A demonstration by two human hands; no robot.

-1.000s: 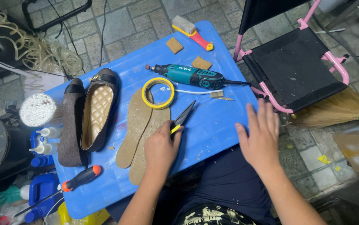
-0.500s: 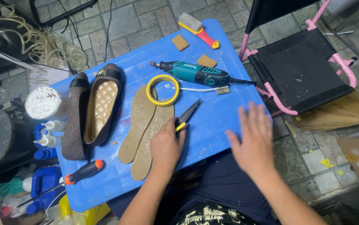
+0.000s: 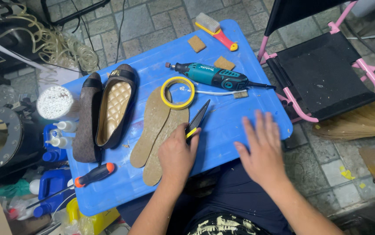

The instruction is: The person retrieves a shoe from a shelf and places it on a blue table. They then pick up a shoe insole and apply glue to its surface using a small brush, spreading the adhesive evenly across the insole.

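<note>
Your left hand (image 3: 176, 152) rests on the blue bench (image 3: 235, 126), its fingers closed around the yellow-and-black handle of the scissors (image 3: 197, 121), blades pointing away from you. Just beside it lie two tan insoles (image 3: 156, 128), overlapping, whole and seemingly uncut, with a ring of yellow tape (image 3: 177, 92) on their far end. Your right hand (image 3: 263, 150) lies flat, fingers spread, holding nothing. The black shoes (image 3: 107, 111) sit left of the insoles; nothing is fitted into them yet.
</note>
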